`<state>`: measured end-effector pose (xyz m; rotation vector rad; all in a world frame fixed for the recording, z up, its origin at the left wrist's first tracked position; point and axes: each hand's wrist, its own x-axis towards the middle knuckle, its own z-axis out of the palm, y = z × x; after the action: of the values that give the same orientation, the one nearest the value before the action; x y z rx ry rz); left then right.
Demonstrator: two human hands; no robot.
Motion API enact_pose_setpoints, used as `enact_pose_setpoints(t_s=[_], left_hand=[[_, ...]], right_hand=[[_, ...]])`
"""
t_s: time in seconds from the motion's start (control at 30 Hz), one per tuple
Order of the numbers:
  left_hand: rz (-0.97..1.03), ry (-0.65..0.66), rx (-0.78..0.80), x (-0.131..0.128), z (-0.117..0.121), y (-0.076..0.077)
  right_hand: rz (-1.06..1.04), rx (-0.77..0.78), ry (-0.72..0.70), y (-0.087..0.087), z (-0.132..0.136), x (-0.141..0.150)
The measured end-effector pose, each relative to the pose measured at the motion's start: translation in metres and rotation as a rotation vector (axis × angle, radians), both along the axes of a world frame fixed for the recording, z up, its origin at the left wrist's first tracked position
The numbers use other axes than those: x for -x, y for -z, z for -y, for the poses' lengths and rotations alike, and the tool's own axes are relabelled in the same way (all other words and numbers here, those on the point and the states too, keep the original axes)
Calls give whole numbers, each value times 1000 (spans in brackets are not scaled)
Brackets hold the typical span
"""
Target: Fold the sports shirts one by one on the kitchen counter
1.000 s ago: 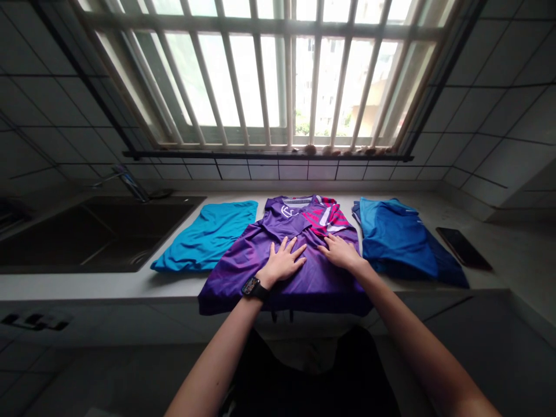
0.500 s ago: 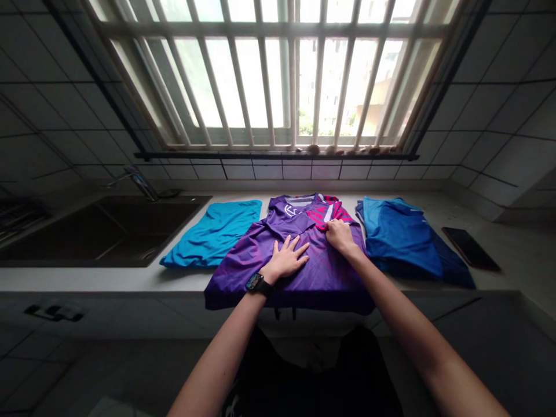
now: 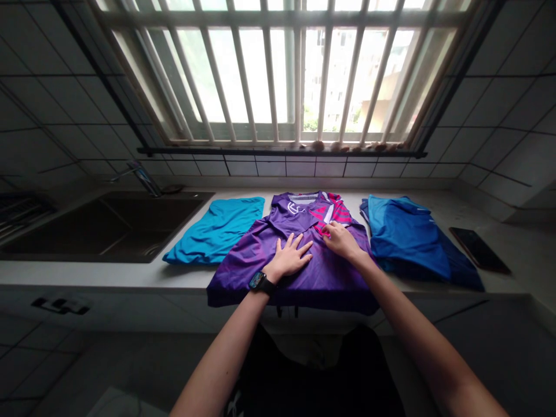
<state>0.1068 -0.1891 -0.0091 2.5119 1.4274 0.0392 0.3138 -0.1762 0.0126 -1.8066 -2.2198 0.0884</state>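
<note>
A purple jersey [image 3: 243, 260] with a pink-and-white patterned sleeve [image 3: 337, 209] lies spread on the counter, its lower edge hanging over the front. My left hand [image 3: 288, 257], with a black watch on the wrist, rests flat on the chest cloth with its fingers spread. My right hand [image 3: 341, 238] has its fingers bent and pinched at the hem of the sleeve, which is laid inward over the jersey's front. The fingertips partly hide the cloth between them.
A folded teal garment [image 3: 221, 226] is left of the jersey, beside a dark sink [image 3: 87, 231] with a faucet [image 3: 145, 178]. Folded blue garments [image 3: 403, 243] and a phone [image 3: 479, 249] lie to the right. Behind the counter [image 3: 130, 277] is a barred window [image 3: 282, 81].
My right hand's fingers have loosened a little and shifted slightly at the sleeve hem. My left hand stays flat on the jersey. The whole view has shifted slightly.
</note>
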Motion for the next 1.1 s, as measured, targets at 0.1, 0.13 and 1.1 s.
enact_pose_setpoints(t_s=[0.1, 0.13, 1.1], left_hand=[[4, -2, -11, 1, 4, -3], [10, -5, -27, 2, 7, -4], [269, -449, -371, 119, -47, -41]], right_hand=[[-28, 52, -63, 0, 28, -8], [-33, 85, -84, 2, 40, -12], [-290, -78, 286, -7, -78, -35]])
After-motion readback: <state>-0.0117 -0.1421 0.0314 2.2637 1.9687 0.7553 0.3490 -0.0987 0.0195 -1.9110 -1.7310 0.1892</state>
